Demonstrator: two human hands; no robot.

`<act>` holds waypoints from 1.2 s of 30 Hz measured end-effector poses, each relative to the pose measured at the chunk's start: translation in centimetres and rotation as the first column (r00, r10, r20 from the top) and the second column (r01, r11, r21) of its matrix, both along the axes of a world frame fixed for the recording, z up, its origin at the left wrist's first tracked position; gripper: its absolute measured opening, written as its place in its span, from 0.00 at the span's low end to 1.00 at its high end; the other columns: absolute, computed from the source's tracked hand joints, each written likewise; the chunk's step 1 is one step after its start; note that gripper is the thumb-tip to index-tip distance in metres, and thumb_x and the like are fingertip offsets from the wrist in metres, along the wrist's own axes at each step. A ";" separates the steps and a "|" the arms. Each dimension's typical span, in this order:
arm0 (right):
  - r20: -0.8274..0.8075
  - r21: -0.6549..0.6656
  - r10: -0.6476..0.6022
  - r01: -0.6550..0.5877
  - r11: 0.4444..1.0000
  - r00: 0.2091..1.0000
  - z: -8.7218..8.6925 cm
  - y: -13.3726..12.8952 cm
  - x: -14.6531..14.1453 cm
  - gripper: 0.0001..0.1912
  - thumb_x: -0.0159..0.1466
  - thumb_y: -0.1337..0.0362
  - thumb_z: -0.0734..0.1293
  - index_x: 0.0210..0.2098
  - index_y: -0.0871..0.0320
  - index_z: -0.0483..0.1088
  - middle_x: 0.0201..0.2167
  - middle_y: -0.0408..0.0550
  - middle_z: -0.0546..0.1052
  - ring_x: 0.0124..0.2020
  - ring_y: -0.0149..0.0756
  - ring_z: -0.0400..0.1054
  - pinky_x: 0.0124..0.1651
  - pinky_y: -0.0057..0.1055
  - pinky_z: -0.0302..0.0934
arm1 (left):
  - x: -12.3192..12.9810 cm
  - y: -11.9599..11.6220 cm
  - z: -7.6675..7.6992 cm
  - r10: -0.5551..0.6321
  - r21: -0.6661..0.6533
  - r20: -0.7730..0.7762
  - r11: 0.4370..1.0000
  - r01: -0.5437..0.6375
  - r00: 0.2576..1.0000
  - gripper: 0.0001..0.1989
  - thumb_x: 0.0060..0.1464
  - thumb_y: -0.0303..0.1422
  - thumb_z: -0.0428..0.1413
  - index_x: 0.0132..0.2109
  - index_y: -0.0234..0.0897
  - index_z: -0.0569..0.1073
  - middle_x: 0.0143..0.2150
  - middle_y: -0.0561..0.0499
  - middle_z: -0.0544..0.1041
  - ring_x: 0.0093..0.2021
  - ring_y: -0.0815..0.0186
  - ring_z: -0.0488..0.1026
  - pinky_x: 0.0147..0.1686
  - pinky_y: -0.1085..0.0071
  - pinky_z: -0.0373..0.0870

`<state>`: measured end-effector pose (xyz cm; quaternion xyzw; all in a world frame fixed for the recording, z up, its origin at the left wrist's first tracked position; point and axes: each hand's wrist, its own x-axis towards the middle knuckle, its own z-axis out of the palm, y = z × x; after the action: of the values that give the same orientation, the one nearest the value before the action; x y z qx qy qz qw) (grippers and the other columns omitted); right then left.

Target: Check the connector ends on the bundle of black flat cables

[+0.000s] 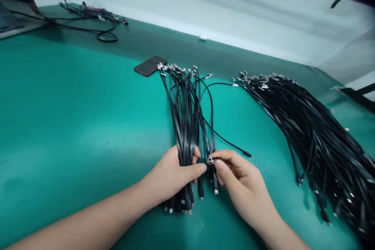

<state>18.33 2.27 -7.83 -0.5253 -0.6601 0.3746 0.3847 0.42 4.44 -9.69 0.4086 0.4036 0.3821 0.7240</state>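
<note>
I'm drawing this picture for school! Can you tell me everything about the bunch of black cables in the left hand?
The bunch of flat black cables is a loose sheaf of many thin, rubbery-looking cords, lying slanted across the teal tabletop. The left hand grips it low down. Small silver connectors fan out at the far ends, and black plugs with metal tips sit at the near ends, touching the tabletop. A few strands stray rightward.

A hand could pass over the green work mat (73,117) across the left of the frame. To the right, the heap of black flat cables (316,144) blocks the way; the held cable bundle (183,125) stands at centre, with a smartphone (150,65) just beyond it.
</note>
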 end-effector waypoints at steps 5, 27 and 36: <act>-0.054 0.061 -0.023 0.027 0.998 0.998 -0.6 0.7 -0.7 0.10 0.71 0.60 0.62 0.42 0.58 0.73 0.22 0.41 0.73 0.23 0.32 0.70 0.28 0.29 0.67 | -0.1 0.2 -0.5 -0.140 0.014 0.099 0.990 0.139 0.985 0.14 0.48 0.33 0.67 0.37 0.37 0.69 0.32 0.54 0.77 0.30 0.68 0.75 0.35 0.68 0.72; 0.350 0.060 -0.013 -0.008 0.998 0.937 1.3 -0.5 0.3 0.12 0.70 0.62 0.61 0.32 0.55 0.73 0.18 0.40 0.71 0.18 0.30 0.61 0.17 0.26 0.52 | 0.2 0.1 0.1 0.002 -0.005 -0.166 1.000 -0.003 0.986 0.11 0.47 0.28 0.64 0.33 0.40 0.68 0.29 0.59 0.73 0.30 0.67 0.77 0.33 0.70 0.74; 0.344 0.019 0.022 -0.030 0.999 0.939 1.5 -0.5 0.2 0.11 0.70 0.62 0.62 0.34 0.54 0.74 0.19 0.41 0.74 0.17 0.30 0.63 0.16 0.25 0.53 | -0.1 0.1 0.2 -0.019 0.022 -0.206 0.999 0.024 0.978 0.09 0.48 0.30 0.64 0.33 0.41 0.70 0.27 0.58 0.74 0.29 0.68 0.76 0.30 0.73 0.71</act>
<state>18.55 1.75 -6.37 -0.5693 -0.7285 0.2742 0.2647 0.33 4.56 -9.47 0.4594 0.4672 0.3347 0.6773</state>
